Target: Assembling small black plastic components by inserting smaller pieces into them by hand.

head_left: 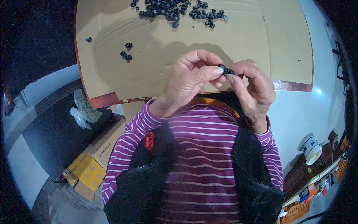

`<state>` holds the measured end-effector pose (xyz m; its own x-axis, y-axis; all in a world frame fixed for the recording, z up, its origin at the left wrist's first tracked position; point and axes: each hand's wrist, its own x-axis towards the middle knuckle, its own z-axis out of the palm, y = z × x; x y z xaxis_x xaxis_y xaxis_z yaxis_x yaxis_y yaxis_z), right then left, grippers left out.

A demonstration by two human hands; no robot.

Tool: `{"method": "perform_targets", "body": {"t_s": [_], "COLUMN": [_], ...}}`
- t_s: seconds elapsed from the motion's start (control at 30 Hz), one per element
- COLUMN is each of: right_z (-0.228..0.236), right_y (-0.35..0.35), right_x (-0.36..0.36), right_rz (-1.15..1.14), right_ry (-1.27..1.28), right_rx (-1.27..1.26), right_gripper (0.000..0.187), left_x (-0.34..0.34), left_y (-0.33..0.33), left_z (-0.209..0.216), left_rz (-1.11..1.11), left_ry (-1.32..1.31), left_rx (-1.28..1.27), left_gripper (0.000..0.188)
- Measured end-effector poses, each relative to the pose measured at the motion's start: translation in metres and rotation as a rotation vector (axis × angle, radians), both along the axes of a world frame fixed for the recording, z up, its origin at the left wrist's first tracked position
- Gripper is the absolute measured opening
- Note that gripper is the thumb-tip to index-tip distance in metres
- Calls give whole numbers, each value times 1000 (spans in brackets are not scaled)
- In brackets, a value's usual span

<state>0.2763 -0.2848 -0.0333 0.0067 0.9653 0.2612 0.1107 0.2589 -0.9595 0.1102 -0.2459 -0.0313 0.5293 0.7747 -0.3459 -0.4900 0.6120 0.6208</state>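
Over the near edge of a cardboard-covered table, my left hand pinches a small round black part between thumb and forefinger. My right hand grips a second small black piece that touches the first one; fingertips hide much of both, so I cannot tell whether they are joined. Farther off, at the table's far side, lies a pile of small black round parts. To its right a looser group of smaller black pieces is spread out.
Left of my hands, a few black pieces rest on the cardboard, with a single one near the left edge. Below on the left are a cardboard box and a yellow box. A white tub stands at the right.
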Motion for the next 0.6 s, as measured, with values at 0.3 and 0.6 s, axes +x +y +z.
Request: {"method": "perform_targets", "body": {"t_s": [0.3,0.6], "right_z": [0,5], "right_y": [-2,-3], "right_x": [-1,-4], "right_rz": [-34,8], "right_ry": [-38,253], "right_rx": [81,-139], "right_gripper": [18,20], "left_x": [0,0], "left_y": [0,-2], "left_z": [1,-11], "left_rz": [25,20], "left_ry": [59,-241], "left_rx": [74,-162], "left_gripper": [16,19]}}
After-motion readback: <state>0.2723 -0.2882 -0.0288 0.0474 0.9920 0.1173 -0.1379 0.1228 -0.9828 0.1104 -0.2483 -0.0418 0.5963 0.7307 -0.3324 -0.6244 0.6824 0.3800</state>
